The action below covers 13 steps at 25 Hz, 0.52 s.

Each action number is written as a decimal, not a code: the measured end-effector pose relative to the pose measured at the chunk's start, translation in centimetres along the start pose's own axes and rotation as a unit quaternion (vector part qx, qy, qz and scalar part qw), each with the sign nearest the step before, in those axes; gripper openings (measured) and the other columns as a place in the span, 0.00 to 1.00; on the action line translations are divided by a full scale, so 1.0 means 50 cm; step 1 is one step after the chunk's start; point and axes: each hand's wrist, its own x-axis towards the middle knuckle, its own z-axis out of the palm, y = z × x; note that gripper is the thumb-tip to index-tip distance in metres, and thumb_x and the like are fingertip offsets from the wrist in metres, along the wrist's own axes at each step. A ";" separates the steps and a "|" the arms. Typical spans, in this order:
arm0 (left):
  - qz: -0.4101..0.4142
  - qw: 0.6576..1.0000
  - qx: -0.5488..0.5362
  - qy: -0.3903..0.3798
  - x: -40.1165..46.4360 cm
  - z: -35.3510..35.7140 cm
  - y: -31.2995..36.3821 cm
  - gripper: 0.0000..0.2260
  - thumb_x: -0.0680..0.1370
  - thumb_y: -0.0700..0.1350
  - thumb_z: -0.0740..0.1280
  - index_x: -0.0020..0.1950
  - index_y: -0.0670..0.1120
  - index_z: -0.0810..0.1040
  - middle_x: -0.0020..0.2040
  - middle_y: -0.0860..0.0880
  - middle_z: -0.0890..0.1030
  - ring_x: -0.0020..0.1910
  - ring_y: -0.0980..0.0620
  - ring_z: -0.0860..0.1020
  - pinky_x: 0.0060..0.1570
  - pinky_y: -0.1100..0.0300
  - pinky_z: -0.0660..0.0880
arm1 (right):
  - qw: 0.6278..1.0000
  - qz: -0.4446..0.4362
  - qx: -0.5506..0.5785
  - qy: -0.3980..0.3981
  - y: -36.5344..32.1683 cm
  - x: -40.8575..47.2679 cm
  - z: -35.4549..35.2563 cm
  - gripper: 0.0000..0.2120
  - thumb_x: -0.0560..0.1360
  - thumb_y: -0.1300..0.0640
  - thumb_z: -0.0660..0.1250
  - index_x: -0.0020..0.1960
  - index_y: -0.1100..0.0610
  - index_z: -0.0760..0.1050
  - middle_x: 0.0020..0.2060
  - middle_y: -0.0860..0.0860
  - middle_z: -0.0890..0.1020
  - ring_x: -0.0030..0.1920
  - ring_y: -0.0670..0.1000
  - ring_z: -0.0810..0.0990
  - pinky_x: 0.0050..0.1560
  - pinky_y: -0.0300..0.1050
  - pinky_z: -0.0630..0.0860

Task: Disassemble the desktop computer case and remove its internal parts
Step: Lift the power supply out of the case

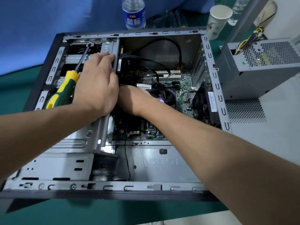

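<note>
The open desktop case (pixel 146 187) lies on its side on a green table, and its motherboard (pixel 181 82) and CPU fan (pixel 168 96) are exposed. My left hand (pixel 95 85) rests palm down on the metal drive cage (pixel 73 57), with its fingers stretched to the cage's inner edge. A yellow-green screwdriver (pixel 63 90) lies on the cage beside that hand. My right hand (pixel 134 99) reaches into the case under the left hand, toward a black unit (pixel 128 69) and its cables. The left hand hides the right hand's fingers.
A removed grey power supply (pixel 259 70) with loose wires sits right of the case on a white perforated panel (pixel 243 111). A water bottle (pixel 134 13) and a paper cup (pixel 217 20) stand behind the case. A black rear fan (pixel 199 104) sits inside.
</note>
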 end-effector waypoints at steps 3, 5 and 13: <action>0.002 1.000 -0.002 0.000 -0.001 0.000 0.003 0.26 0.79 0.47 0.51 0.76 0.42 0.65 0.75 0.43 0.64 0.75 0.47 0.60 0.74 0.55 0.56 | 1.000 0.014 0.020 0.014 0.003 0.003 0.001 0.14 0.79 0.58 0.57 0.60 0.59 0.77 0.59 0.59 0.79 0.59 0.60 0.77 0.47 0.46 0.65; 0.002 1.000 0.000 0.002 -0.001 0.000 0.001 0.24 0.80 0.46 0.52 0.76 0.42 0.65 0.75 0.43 0.64 0.75 0.47 0.60 0.74 0.55 0.56 | 1.000 0.010 0.009 0.002 0.003 0.003 0.001 0.14 0.79 0.58 0.57 0.60 0.59 0.77 0.60 0.59 0.79 0.60 0.60 0.77 0.47 0.45 0.65; -0.002 1.000 0.000 0.006 0.000 0.001 0.002 0.21 0.82 0.42 0.54 0.76 0.42 0.65 0.75 0.43 0.64 0.75 0.48 0.60 0.74 0.57 0.55 | 1.000 0.001 -0.008 -0.024 0.006 0.001 -0.004 0.14 0.80 0.57 0.58 0.60 0.58 0.77 0.59 0.59 0.79 0.60 0.60 0.77 0.46 0.45 0.65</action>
